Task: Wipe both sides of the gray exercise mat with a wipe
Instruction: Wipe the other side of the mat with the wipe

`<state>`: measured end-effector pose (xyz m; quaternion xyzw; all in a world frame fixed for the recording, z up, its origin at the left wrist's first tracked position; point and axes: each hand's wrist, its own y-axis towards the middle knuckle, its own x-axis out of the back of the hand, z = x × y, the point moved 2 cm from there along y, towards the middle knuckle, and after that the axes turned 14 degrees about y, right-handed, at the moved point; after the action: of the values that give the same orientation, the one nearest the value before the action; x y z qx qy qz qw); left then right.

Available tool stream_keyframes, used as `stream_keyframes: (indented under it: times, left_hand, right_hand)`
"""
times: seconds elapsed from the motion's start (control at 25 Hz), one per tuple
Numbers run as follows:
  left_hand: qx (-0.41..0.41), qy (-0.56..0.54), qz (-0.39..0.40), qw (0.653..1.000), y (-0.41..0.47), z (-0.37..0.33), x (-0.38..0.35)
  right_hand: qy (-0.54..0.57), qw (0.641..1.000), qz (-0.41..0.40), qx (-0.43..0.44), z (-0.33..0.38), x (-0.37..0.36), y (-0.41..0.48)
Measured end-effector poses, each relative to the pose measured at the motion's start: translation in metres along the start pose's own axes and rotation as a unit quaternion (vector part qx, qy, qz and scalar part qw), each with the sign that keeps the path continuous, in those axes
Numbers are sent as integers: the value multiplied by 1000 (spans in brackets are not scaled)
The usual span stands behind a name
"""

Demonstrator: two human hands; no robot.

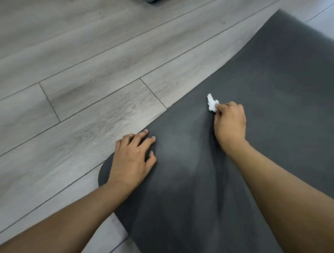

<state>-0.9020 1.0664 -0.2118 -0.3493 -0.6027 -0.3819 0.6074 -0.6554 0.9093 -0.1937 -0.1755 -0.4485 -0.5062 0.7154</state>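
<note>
Gray exercise mat (262,90) lies flat on the floor (72,81), running diagonally from near me, lower centre, up to the far right. Its long left edge cuts across the pale wood-look planks; a rounded bulge of the mat's edge shows just beside my left wrist. My left hand (132,159) is palm down on the mat at that left edge, fingers (144,142) spread fairly wide and flat, holding nothing, just pressing the mat. Fingertips sit right at the border, with the outer ones touching or just over the edge onto the floor; can't tell exactly which. My right hand (230,122) is further up the mat, toward its middle, knuckles up, curled narrow around a small crumpled white wipe (212,103). The wipe sticks out past my thumb and index finger on the far-left side of the hand, and it looks pressed against the mat surface, though contact underneath the hand is hidden. Mat surface between and below my hands shows lighter, hazy patches and streaks against the darker gray; surface further right looks more uniform. Both forearms bare, entering from the bottom corners. At the top edge there's a sliver of a dark object (146,0) on the floor, too cropped to identify.
</note>
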Motion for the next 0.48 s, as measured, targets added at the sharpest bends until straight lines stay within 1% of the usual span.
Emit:
stream_keyframes:
  times: [0.04,0.08,0.12,0.2,0.28,0.32,0.36,0.4,0.44,0.48]
  left_hand:
    - [4,-6,1,1000,1,0,-1]
    - [11,-15,-2,1000,-1,0,-2]
    - [18,-23,-10,1000,-3,1,-5]
    - [8,-42,-35,998,-9,5,-10]
    - [-11,-53,-45,997,-10,9,-12]
    - [-9,-55,-45,997,-8,9,-12]
    - [1,-53,-40,998,-6,7,-10]
    - [15,-51,-34,998,-4,4,-9]
    - [27,-47,-29,998,-3,1,-7]
    - [32,-40,-26,998,-2,-2,-5]
  right_hand:
    - [20,999,13,44,24,-13,-28]
    - [48,992,49,105,49,-25,-68]
    - [73,980,99,159,73,-32,-112]
    - [116,947,191,232,97,-32,-185]
    - [131,904,259,314,90,-21,-197]
    - [111,883,274,365,78,-16,-181]
    - [80,879,255,396,63,-11,-157]
    - [60,897,209,385,46,-6,-127]
    - [45,933,146,327,27,2,-92]
    - [34,972,77,221,9,13,-59]
